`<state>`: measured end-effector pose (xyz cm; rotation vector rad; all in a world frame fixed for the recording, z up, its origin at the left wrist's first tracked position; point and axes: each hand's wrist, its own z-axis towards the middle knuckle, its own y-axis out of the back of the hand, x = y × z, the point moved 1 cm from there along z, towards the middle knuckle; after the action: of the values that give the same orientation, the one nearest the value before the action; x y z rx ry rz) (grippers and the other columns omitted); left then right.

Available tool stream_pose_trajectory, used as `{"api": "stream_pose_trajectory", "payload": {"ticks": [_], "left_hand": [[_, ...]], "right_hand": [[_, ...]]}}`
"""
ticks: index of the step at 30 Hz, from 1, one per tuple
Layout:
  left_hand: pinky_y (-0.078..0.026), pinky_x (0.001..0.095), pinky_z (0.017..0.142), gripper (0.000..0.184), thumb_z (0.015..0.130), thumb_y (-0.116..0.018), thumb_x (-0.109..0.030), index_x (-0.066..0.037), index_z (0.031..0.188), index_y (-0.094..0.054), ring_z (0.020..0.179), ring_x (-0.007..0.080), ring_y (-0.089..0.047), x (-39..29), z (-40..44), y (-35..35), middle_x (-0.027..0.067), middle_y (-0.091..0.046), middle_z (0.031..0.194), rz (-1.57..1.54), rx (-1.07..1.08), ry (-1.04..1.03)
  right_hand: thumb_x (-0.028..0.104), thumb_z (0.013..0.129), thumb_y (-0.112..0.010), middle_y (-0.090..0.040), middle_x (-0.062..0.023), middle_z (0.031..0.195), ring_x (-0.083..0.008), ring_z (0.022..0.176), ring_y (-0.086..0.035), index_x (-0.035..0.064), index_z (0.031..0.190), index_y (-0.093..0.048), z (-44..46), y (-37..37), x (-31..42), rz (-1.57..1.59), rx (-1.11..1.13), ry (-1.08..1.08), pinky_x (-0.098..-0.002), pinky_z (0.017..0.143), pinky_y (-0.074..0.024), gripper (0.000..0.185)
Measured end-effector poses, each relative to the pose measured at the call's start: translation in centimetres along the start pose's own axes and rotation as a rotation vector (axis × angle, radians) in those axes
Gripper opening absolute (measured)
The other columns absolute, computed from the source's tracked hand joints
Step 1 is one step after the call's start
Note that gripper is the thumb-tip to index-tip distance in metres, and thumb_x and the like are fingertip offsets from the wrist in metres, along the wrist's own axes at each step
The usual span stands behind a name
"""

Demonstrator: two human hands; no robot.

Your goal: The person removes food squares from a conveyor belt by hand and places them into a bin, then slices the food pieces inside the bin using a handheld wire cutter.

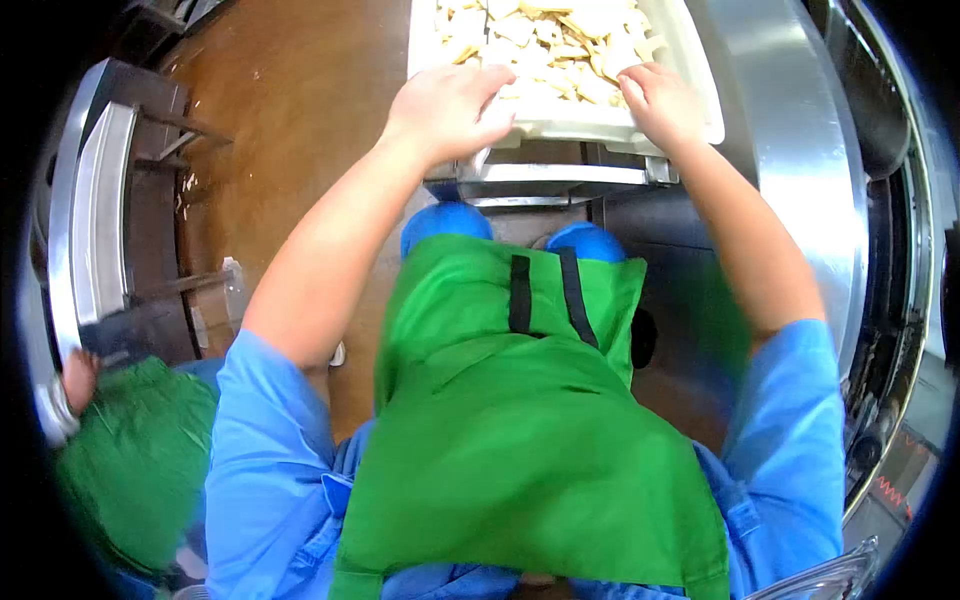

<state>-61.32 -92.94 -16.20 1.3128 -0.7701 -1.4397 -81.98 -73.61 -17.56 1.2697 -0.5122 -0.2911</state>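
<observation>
A white plastic tray (575, 122) full of pale yellow, flat, irregular pieces (560, 45) is at the top of the view. My left hand (448, 105) closes over the tray's near left corner, thumb towards the front wall. Around the near rim on the right curls my right hand (662, 108), its fingers inside the edge beside the pieces. The undersides of both hands are hidden. What exactly the pieces are, I cannot tell.
Under the tray is a metal frame (560, 175). A steel counter (800, 110) runs along the right. On the left stands a metal table (100, 215), with another person in a green apron (140, 460) near it. The brown floor (260, 120) looks wet.
</observation>
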Motion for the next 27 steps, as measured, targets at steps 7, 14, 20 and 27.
{"api": "stream_pose_trajectory", "payload": {"ticks": [7, 14, 20, 27], "left_hand": [[-0.041, 0.0417, 0.09, 0.049, 0.078, -0.048, -0.043, -0.017, 0.119, -0.051, 0.099, 0.031, -0.058, -4.1, -5.9, 0.7, 0.0139, -0.063, 0.1, -0.131, 0.02, 0.22], [-0.038, 0.037, 0.097, 0.062, 0.078, -0.057, -0.046, -0.01, 0.127, -0.046, 0.099, 0.0248, -0.06, -5.3, -7.5, 0.9, 0.0119, -0.063, 0.109, -0.229, 0.19, 0.394], [-0.035, 0.0389, 0.101, 0.073, 0.071, -0.067, -0.037, -0.01, 0.134, -0.041, 0.116, 0.0275, -0.049, -4.6, -7.8, 0.6, 0.0171, -0.051, 0.127, -0.065, 0.156, 0.305], [-0.02, 0.0508, 0.106, 0.082, 0.068, -0.062, -0.042, -0.002, 0.134, -0.035, 0.102, 0.0328, -0.057, -3.4, -7.4, 2.6, 0.0199, -0.057, 0.115, -0.171, 0.244, 0.175]], "right_hand": [[0.034, 0.085, -0.054, -0.058, -0.0154, 0.11, -0.0322, 0.106, -0.052, 0.0069, 0.109, -0.059, -9.7, 0.7, 3.2, -0.141, -0.179, -0.022, -0.0407, 0.091, -0.0394, 0.037], [0.039, 0.074, -0.068, -0.031, -0.0147, 0.143, -0.0344, 0.132, -0.03, 0.0123, 0.138, -0.032, -17.3, 2.8, 3.6, -0.216, -0.013, -0.05, -0.0389, 0.105, -0.0325, 0.078], [0.022, 0.066, -0.075, -0.031, -0.0203, 0.142, -0.0379, 0.129, -0.03, 0.0071, 0.128, -0.044, -19.8, 1.5, 5.9, -0.114, -0.281, 0.036, -0.0454, 0.106, -0.0259, 0.07], [0.017, 0.077, -0.063, -0.037, -0.0202, 0.137, -0.0367, 0.125, -0.035, 0.0014, 0.12, -0.05, -9.3, 0.8, 8.3, 0.052, -0.257, 0.039, -0.0441, 0.104, -0.0264, 0.047]]}}
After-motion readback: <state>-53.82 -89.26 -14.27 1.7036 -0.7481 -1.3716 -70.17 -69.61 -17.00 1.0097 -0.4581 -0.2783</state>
